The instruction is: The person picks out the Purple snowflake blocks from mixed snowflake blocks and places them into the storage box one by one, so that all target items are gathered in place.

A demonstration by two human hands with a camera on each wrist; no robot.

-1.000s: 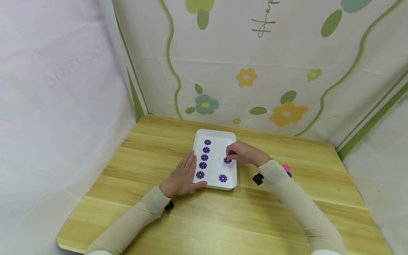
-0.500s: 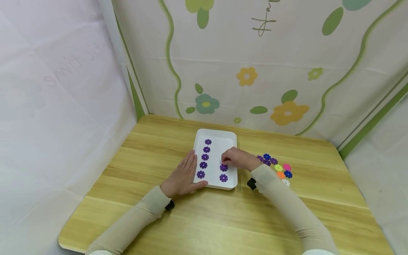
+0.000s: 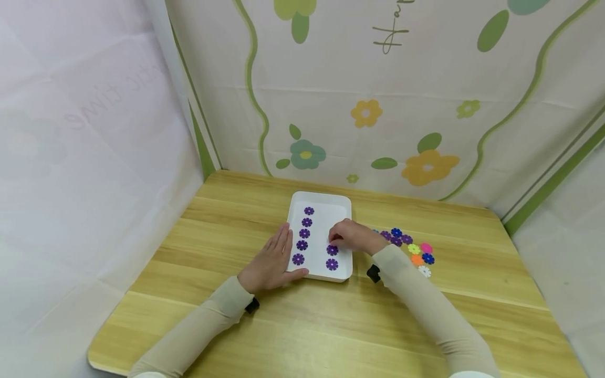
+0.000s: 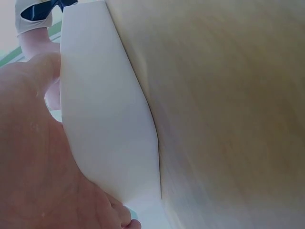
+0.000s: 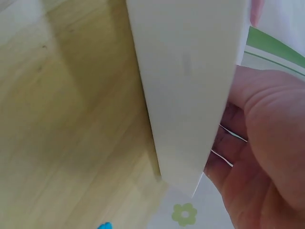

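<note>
In the head view a white tray point(image 3: 317, 202) lies on the wooden table. My left hand point(image 3: 267, 265) rests along its left edge, fingers straight and thumb spread at the near corner. Inside the tray, several purple notched snowflake discs point(image 3: 304, 233) form a column on the left. On the right, a purple snowflake disc point(image 3: 332, 264) lies near the tray's front. Just behind it, my right hand point(image 3: 354, 235) reaches over the right rim and pinches another purple snowflake disc point(image 3: 332, 250) at its far edge. The right wrist view shows curled fingers point(image 5: 228, 143) behind the tray wall; the disc is hidden there.
Right of the tray lies a loose group of snowflake discs: purple point(image 3: 396, 241), blue point(image 3: 428, 258), yellow point(image 3: 414, 249), pink point(image 3: 426, 248), orange point(image 3: 417, 260) and white point(image 3: 425, 271). My right sleeve point(image 3: 416, 289) passes close by them. A patterned curtain point(image 3: 321, 68) hangs behind the table.
My right hand has moved a little left and nearer, bringing its purple disc close behind the front one. The loose discs came out from behind the sleeve. My left hand stays put.
</note>
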